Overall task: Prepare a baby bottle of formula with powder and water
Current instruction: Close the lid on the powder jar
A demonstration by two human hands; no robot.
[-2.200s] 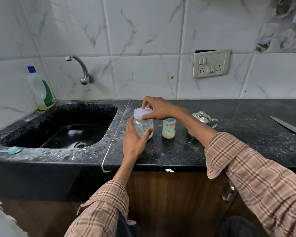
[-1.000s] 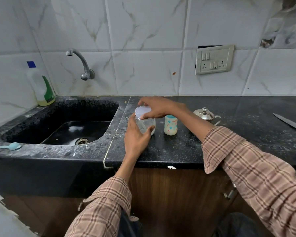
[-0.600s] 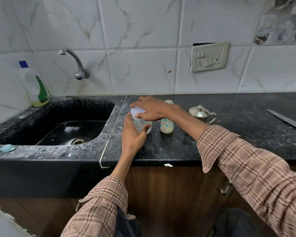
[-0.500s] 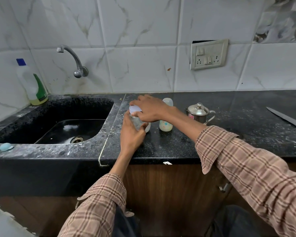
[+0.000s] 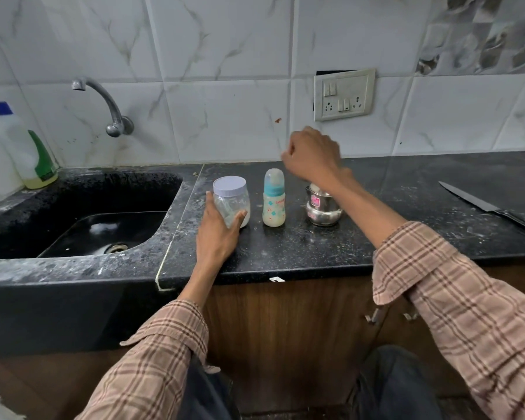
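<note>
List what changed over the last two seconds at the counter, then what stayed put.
The right hand let go of the jar's lid and lifted away to the right, above the steel pot, loosely closed and holding nothing visible. The lid sits on the jar. Unchanged: the left hand grips the jar on the counter; the baby bottle, pot and knife kept their places.
</note>
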